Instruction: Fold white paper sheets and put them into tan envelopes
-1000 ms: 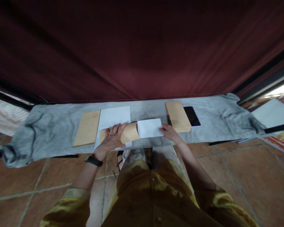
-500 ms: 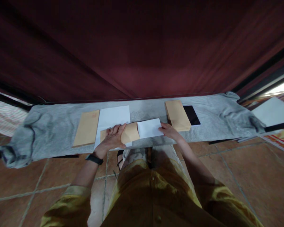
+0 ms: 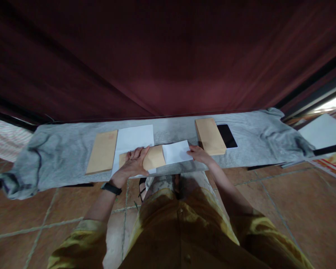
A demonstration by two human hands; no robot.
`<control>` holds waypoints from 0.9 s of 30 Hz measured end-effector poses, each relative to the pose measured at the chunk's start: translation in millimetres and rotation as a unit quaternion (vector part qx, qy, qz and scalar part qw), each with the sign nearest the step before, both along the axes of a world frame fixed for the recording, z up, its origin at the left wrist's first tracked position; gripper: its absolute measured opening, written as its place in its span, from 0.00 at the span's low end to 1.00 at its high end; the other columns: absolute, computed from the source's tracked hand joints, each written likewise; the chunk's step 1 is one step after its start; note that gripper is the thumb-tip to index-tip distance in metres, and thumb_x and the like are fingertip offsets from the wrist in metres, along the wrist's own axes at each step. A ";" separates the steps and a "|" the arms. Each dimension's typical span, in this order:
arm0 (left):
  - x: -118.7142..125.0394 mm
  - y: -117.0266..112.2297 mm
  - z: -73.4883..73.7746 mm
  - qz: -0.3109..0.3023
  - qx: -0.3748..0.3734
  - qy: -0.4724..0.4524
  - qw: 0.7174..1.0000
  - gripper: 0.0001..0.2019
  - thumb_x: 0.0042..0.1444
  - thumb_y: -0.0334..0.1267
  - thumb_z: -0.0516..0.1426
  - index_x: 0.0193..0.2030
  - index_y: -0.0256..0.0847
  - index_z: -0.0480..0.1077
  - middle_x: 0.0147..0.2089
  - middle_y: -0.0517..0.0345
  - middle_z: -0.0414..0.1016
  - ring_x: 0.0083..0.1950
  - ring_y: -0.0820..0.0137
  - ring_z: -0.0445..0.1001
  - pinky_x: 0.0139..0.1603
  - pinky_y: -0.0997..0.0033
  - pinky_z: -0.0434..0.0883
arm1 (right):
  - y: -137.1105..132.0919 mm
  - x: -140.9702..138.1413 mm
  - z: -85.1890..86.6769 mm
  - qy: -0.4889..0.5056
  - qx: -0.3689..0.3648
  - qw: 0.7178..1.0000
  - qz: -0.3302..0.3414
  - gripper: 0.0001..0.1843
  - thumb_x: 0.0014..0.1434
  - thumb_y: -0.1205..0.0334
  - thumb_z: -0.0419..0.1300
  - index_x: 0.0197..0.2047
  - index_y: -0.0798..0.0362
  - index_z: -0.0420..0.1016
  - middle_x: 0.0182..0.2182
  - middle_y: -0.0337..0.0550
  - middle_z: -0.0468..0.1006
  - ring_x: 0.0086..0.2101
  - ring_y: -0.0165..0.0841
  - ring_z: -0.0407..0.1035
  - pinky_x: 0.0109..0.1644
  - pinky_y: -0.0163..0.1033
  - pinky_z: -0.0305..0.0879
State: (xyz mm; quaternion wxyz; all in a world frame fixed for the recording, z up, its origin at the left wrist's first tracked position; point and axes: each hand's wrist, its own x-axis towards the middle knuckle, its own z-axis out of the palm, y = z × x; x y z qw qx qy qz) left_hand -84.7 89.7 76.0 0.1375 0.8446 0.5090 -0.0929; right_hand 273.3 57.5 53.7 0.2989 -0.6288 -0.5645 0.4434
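Note:
My left hand [image 3: 134, 163] lies with fingers spread on a brown envelope [image 3: 156, 156], pressing it down. Out of the envelope's right end sticks a folded white sheet of paper [image 3: 177, 152], partly inside it. My right hand [image 3: 198, 154] pinches the right edge of that sheet between thumb and fingers. Beneath the left hand and the envelope, larger white paper [image 3: 136, 137] lies flat on the cloth. How far the folded sheet reaches into the envelope is hidden.
On a grey cloth [image 3: 70, 149] a brown envelope [image 3: 102, 152] lies at left. A stack of brown envelopes [image 3: 210, 135] stands right of my right hand, with a dark-screened phone [image 3: 227, 136] beside it. A dark red curtain [image 3: 168, 67] hangs behind.
The folded sheet and my right hand have shifted very slightly left, a little further toward the envelope. My left hand stays in place.

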 end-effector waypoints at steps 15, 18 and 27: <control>4.9 -2.9 5.9 -0.018 0.014 -0.007 1.000 0.62 0.40 0.47 0.69 0.78 0.46 0.38 0.76 0.38 0.51 0.77 0.43 0.47 0.74 0.40 0.42 | -12.5 -28.8 -16.5 0.050 -0.020 0.998 -0.013 0.09 0.54 0.61 0.62 0.23 0.50 0.72 0.20 0.34 0.72 0.20 0.28 0.65 0.22 0.31 0.63; 8.4 -2.6 5.5 -0.032 0.022 -0.009 0.999 0.63 0.39 0.47 0.69 0.78 0.46 0.39 0.76 0.38 0.50 0.76 0.42 0.48 0.74 0.40 0.42 | -15.0 -38.3 -18.2 0.058 -0.035 0.998 -0.011 0.08 0.55 0.61 0.61 0.25 0.49 0.73 0.21 0.34 0.73 0.22 0.29 0.67 0.24 0.32 0.65; 21.5 -4.5 5.5 -0.054 0.023 -0.023 0.998 0.64 0.39 0.46 0.71 0.79 0.44 0.38 0.76 0.37 0.49 0.77 0.43 0.46 0.74 0.40 0.42 | -19.2 -61.9 -22.2 0.087 -0.049 0.994 -0.039 0.08 0.58 0.61 0.57 0.29 0.49 0.76 0.25 0.36 0.76 0.26 0.31 0.69 0.28 0.33 0.66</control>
